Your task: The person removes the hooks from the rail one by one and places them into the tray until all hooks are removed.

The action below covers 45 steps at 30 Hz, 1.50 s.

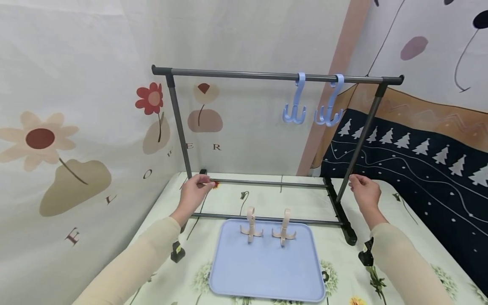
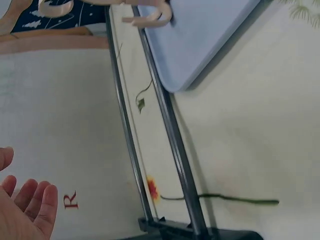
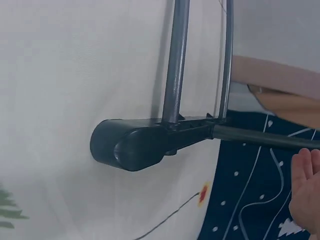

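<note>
My left hand (image 1: pixel 193 194) is beside the rack's left post (image 1: pixel 179 127), its fingers loosely bent and holding nothing. Near the right post (image 1: pixel 360 146) is my right hand (image 1: pixel 365 194); in the right wrist view its fingers (image 3: pixel 302 167) look straight, with the tips at the post. Two blue four-prong hooks, one on the left (image 1: pixel 295 101) and one on the right (image 1: pixel 331 103), hang from the grey top bar (image 1: pixel 236 74). Below, two beige hooks, a left one (image 1: pixel 250 226) and a right one (image 1: pixel 284 228), overlap the front lower bar and the blue tray (image 1: pixel 267 271).
The rack's black right foot (image 1: pixel 341 214) stands on the flower-patterned tablecloth (image 1: pixel 236 197). A rear lower bar (image 1: pixel 267 183) runs parallel to the front one. Behind and left hangs a pale printed curtain (image 1: pixel 248 38); a dark tree-patterned cloth (image 1: pixel 415 169) lies to the right.
</note>
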### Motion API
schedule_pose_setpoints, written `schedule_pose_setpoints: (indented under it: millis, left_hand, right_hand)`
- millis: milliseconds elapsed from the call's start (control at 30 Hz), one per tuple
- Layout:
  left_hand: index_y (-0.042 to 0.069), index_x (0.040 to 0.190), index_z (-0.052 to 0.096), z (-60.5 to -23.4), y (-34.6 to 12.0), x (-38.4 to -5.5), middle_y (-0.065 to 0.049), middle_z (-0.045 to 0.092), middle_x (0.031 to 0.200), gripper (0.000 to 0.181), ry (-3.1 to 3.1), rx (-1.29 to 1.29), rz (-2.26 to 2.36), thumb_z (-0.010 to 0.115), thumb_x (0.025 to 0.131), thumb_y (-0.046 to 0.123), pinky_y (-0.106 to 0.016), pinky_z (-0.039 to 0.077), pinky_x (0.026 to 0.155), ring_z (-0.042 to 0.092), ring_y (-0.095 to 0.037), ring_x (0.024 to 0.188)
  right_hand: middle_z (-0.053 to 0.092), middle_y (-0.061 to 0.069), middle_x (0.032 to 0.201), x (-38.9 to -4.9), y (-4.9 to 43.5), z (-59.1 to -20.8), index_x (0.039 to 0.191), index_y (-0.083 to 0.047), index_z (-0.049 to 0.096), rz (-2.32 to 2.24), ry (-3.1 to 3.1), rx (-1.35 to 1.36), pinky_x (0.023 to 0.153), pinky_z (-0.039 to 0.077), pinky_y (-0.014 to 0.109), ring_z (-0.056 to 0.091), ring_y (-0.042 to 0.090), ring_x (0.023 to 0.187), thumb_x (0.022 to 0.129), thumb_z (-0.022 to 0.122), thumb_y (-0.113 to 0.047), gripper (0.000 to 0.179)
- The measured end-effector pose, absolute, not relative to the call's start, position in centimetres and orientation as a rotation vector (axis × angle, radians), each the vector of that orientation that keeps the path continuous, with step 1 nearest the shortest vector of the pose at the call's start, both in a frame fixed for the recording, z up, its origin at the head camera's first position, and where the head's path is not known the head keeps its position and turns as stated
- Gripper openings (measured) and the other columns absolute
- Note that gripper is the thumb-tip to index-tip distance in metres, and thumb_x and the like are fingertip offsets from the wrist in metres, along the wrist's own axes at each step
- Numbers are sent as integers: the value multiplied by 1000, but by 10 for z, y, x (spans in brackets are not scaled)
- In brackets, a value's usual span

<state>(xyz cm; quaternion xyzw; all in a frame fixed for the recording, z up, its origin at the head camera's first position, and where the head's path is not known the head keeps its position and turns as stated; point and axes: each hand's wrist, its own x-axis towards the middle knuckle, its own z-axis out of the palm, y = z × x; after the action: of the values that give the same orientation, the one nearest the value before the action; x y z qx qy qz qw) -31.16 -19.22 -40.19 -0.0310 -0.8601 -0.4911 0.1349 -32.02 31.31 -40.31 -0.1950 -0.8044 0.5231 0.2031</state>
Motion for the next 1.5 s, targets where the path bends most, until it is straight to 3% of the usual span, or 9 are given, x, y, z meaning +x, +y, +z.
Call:
schedule_pose_setpoints:
  millis: [133, 233, 467, 667, 767, 1233, 1500]
  left_hand:
    - [3, 127, 58, -395, -204, -318, -14, 62, 121, 40, -2479, -14, -1398, 67, 96, 27, -45, 51, 91, 60, -30, 113]
    - [4, 130, 57, -389, -211, -324, -15, 61, 127, 43, -2459, 47, -1394, 65, 97, 30, -45, 50, 93, 58, -30, 117]
    - [3, 134, 54, -373, -225, -343, -17, 57, 132, 49, -2359, 74, -1398, 64, 97, 33, -46, 47, 98, 55, -33, 121]
    - [3, 140, 48, -359, -235, -358, -17, 53, 137, 53, -2297, 127, -1397, 63, 98, 32, -46, 46, 100, 53, -33, 125]
    - [4, 141, 47, -352, -238, -366, -17, 52, 139, 54, -2270, 155, -1408, 63, 98, 33, -45, 45, 101, 52, -32, 126]
    - [6, 142, 46, -335, -247, -386, -14, 55, 136, 56, -2169, 169, -1492, 66, 96, 31, -40, 45, 100, 55, -27, 122]
    - [5, 134, 52, -332, -243, -391, -13, 58, 129, 42, -2148, 143, -1472, 63, 98, 23, -39, 46, 97, 58, -25, 116]
  right_hand:
    - [65, 16, 126, -316, 309, -396, 136, -7, 59, 1390, -2311, -452, 87, 52, 26, 66, 21, 105, 102, 50, -42, 50]
    - [64, 15, 126, -314, 307, -386, 138, -8, 58, 1347, -2332, -405, 90, 51, 31, 64, 28, 112, 102, 49, -44, 51]
    - [63, 12, 129, -306, 307, -353, 141, -11, 55, 1314, -2354, -389, 82, 50, 21, 64, 17, 109, 100, 51, -47, 55]
    - [59, 13, 137, -306, 301, -331, 143, -10, 52, 1349, -2360, -340, 103, 43, 43, 57, 28, 123, 99, 55, -46, 57]
    - [57, 14, 138, -306, 298, -321, 143, -9, 52, 1367, -2352, -322, 105, 42, 46, 56, 29, 123, 98, 55, -49, 60]
    - [56, 13, 139, -316, 275, -259, 143, -10, 52, 1315, -2267, -198, 106, 41, 40, 51, 27, 125, 96, 53, -56, 66]
    - [57, 11, 138, -323, 260, -223, 142, -12, 55, 1268, -2223, -160, 104, 43, 35, 51, 24, 124, 97, 53, -54, 61]
